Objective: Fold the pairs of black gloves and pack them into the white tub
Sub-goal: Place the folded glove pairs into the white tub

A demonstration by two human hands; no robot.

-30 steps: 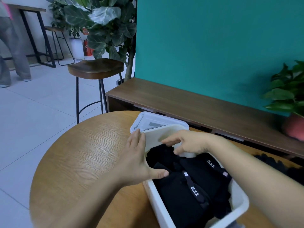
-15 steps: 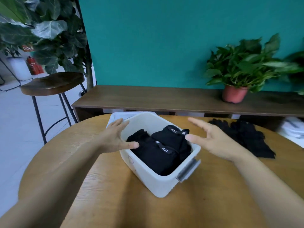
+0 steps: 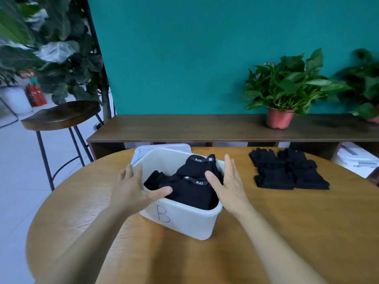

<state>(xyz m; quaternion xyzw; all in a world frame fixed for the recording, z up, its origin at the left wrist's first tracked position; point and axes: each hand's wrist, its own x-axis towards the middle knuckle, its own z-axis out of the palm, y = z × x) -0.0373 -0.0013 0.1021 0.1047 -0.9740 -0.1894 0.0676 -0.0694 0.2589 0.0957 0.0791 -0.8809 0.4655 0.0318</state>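
Gloves (image 3: 190, 189) folded into black bundles sat inside the white tub (image 3: 184, 220), which stood near the middle of the round table (image 3: 287, 232). The far bundle leaned on the far wall and poked above the rim. The left hand (image 3: 135, 189) lay flat and wide against the tub's left side, with its thumb reaching over the near rim above the bundles. The right hand (image 3: 229, 187), fingers straight, stood just beside the right rim; I couldn't tell whether it touched. Neither hand held anything.

To the right, well apart from the tub, the loose gloves (image 3: 287, 173) lay flat on the table, not yet folded. A white lid (image 3: 147, 149) lay just behind the tub's far left corner.

From where I stood, the tub looked nearly full. Pressing more pairs in could spring the top bundle open or tip it over the rim. A firm shove might also slide the light tub on the smooth wood, into the lid.
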